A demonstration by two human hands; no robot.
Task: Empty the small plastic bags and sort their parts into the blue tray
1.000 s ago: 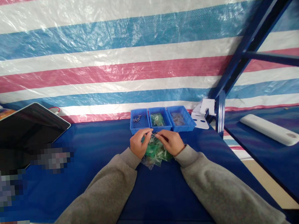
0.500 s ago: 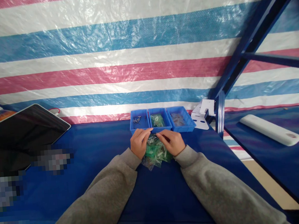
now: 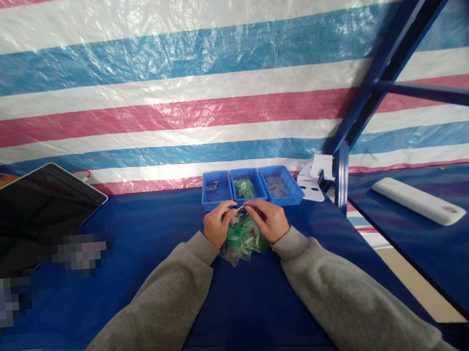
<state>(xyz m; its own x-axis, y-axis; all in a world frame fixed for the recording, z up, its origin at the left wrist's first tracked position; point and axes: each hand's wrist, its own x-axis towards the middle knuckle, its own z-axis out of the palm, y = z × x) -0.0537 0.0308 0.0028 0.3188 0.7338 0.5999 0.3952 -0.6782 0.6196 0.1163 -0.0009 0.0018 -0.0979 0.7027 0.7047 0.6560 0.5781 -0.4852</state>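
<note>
Above a pile of small clear and green plastic bags (image 3: 246, 242), my two hands meet fingertip to fingertip. Thin silvery pieces (image 3: 241, 208), like the screws in the left bin, show between them; their exact kind is too small to tell. My left hand (image 3: 217, 224) pinches at their left side, its index finger and thumb bent in. My right hand (image 3: 269, 220) has its thumb and index finger closed on their right side. Just beyond stand three blue bins: one with metal screws (image 3: 212, 187), one with green bagged pieces (image 3: 244, 187), one with clear greyish pieces (image 3: 276, 186).
White cut card pieces (image 3: 312, 183) lie right of the bins, beside a blue metal post (image 3: 342, 178). A dark-screened tablet (image 3: 46, 212) leans at the left. On the right-hand table lies a long white case (image 3: 419, 200). A striped sheet (image 3: 173, 115) hangs behind.
The fingers of my left hand have parted a little, and the silvery pieces between the hands show more clearly. The view has shifted slightly. The bag pile and bins stay put.
</note>
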